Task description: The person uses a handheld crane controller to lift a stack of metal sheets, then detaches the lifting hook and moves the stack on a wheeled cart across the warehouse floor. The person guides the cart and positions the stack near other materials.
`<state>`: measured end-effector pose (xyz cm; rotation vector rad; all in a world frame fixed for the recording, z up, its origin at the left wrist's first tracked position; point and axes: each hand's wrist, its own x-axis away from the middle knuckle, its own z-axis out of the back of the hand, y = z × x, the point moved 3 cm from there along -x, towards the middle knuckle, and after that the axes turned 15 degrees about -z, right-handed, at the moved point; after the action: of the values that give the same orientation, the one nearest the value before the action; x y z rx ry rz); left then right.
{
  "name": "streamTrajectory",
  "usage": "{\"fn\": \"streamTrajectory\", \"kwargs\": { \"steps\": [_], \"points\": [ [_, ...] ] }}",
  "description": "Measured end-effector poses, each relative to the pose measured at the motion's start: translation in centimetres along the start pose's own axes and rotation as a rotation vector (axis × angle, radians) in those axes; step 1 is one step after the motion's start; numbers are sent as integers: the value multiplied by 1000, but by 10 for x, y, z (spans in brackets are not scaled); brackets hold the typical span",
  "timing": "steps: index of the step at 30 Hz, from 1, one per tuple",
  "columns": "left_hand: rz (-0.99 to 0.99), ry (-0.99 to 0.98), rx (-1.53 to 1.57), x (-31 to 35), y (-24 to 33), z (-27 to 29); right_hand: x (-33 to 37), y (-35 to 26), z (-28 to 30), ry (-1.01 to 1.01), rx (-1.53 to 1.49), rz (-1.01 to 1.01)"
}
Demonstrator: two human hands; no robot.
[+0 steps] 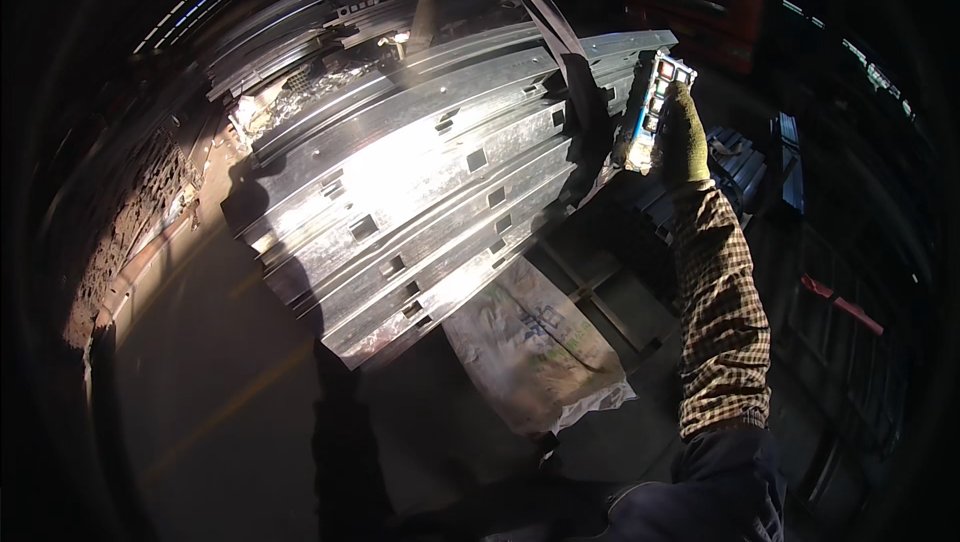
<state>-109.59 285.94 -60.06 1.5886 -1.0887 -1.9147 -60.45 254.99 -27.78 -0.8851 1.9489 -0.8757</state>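
My right hand (684,137), in a yellowish work glove, is stretched forward and closed around a long push-button control handset (655,107). The handset has a pale frame, a row of squarish buttons and some blue along its side; its lower end is worn. Left of it, a stack of shiny metal channels (430,167) with rectangular cut-outs lies at a slant. A dark lifting sling (578,72) runs down from above and passes around the stack near its far right end. Glare washes out part of the metal. My left hand is out of view.
A pale sack (535,342) lies below the stack's near edge. More metal profiles (280,32) are piled at the far left, beside a rough brown mound (130,222). Further channels (735,167) lie right of my arm, and a red object (840,304) is at the right.
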Motion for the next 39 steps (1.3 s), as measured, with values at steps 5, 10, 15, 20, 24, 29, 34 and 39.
{"fn": "streamTrajectory", "kwargs": {
  "steps": [5, 10, 15, 20, 24, 29, 34, 39],
  "points": [
    [168, -81, -124, 55, -3, 23, -16, 0, 39, 294, -36, 176],
    [222, -106, -143, 75, -14, 34, 24, 3, 52, 367, 161, 191],
    [255, -171, -146, 67, -16, 44, 43, 3, 44, 24, 49, 118],
    [314, -310, -142, 72, -18, 68, 45, 9, 42, 155, 74, 130],
    [295, -562, -201, 56, -9, 94, 52, 0, 29, 293, 70, 133],
    [288, -167, 70, 2, 67, 118, 41, -25, 5, 82, -11, -36],
    [264, -5, 28, -13, 174, 59, 14, -18, -1, 222, 621, 54],
    [145, -142, 89, -27, 202, 6, -3, 12, -7, 202, 76, -193]
  ]
}}
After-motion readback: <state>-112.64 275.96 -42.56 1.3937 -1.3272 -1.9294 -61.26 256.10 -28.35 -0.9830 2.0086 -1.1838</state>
